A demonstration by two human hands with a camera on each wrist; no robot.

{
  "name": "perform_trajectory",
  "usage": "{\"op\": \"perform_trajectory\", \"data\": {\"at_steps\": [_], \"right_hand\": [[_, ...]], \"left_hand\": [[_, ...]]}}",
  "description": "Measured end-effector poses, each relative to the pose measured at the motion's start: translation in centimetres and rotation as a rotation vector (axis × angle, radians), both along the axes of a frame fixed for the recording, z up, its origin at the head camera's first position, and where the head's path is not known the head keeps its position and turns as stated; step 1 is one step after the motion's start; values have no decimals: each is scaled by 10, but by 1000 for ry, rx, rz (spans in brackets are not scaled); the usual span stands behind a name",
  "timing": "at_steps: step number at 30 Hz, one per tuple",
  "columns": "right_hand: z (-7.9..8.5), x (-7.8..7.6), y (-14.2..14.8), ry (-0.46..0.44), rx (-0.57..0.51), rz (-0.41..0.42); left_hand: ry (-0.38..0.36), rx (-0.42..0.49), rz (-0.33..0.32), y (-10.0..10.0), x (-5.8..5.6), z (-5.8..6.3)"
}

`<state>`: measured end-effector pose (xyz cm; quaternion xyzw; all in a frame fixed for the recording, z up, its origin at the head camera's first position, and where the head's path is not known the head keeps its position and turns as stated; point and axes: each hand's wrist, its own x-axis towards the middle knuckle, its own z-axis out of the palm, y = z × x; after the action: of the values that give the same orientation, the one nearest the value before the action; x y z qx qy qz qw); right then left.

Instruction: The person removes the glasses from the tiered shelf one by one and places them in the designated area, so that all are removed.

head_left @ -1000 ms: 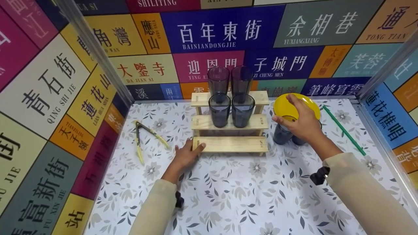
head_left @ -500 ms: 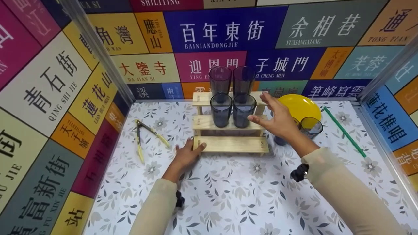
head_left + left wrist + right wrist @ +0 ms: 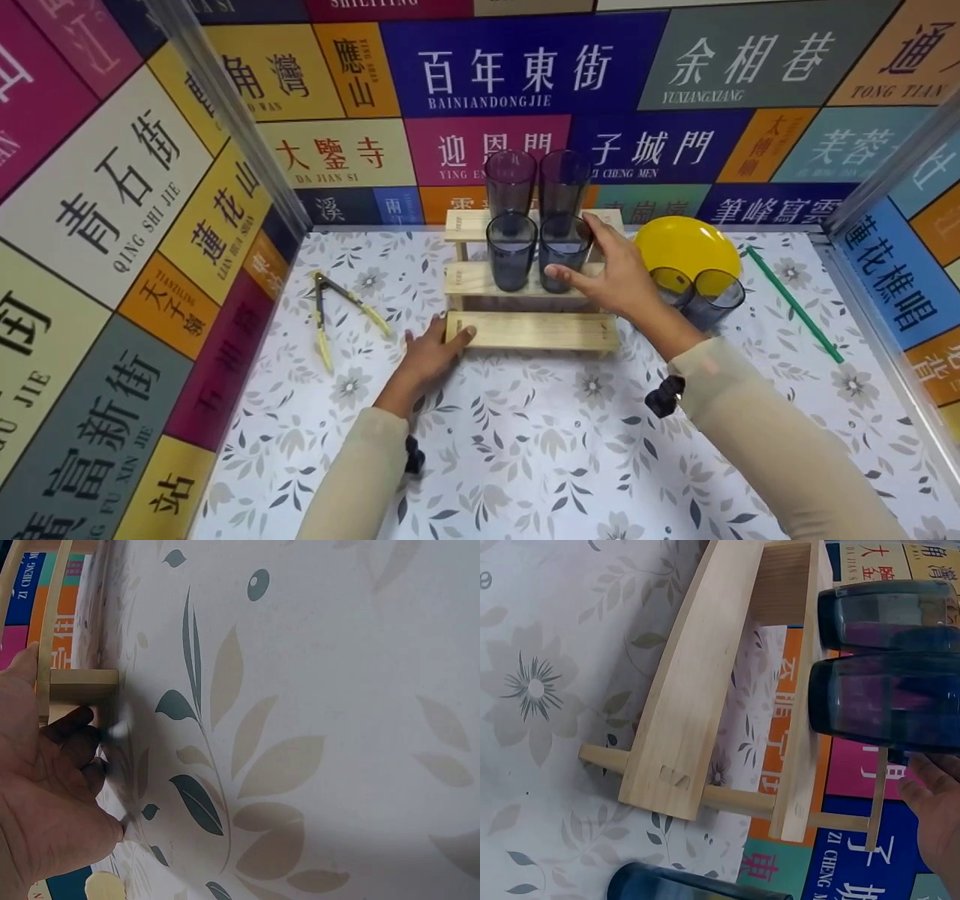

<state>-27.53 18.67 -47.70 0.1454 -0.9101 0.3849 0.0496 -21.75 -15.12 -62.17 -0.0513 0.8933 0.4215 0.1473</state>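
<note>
A three-tier wooden step rack (image 3: pixel 532 331) stands at the table's middle. My left hand (image 3: pixel 433 351) grips the left end of its lowest step, thumb on top; in the left wrist view its curled fingers (image 3: pixel 79 746) show at the wood. Two dark tinted glasses stand on the middle step, the left glass (image 3: pixel 511 255) and the right glass (image 3: pixel 553 244). My right hand (image 3: pixel 626 274) is round the right glass, thumb across its front and fingers at its far side. In the right wrist view those fingers (image 3: pixel 934 780) lie right along the glass (image 3: pixel 885 701).
Two more glasses (image 3: pixel 511 176) stand on the top step. Right of the rack are two tinted glasses (image 3: pixel 712 304) before a yellow plate (image 3: pixel 686 241). A green stick (image 3: pixel 795 304) lies farther right, and yellow-handled tongs (image 3: pixel 349 304) lie at left. Sign-printed walls enclose the table.
My right hand has left the glasses by the yellow plate, moved left and come round the right glass on the middle step. My left hand has stayed on the rack.
</note>
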Motion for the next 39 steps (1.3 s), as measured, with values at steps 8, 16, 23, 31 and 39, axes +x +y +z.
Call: {"op": "perform_trajectory", "data": {"at_steps": [8,16,23,31,39], "right_hand": [[-3,-3,-10,11,-10,-54],[-7,-6,-21,53,-45,-117],[-9,-7,-29,79,-64,-177],[-10,-8,-31,89,-90,-193],[-10,-9,-33,100,-95,-192]], "left_hand": [[5,19,8,0,2,2],[32,14,1,0,2,1],[33,16,1,-1,1,0],[40,8,-2,1,2,1],[42,11,6,1,3,2]]}}
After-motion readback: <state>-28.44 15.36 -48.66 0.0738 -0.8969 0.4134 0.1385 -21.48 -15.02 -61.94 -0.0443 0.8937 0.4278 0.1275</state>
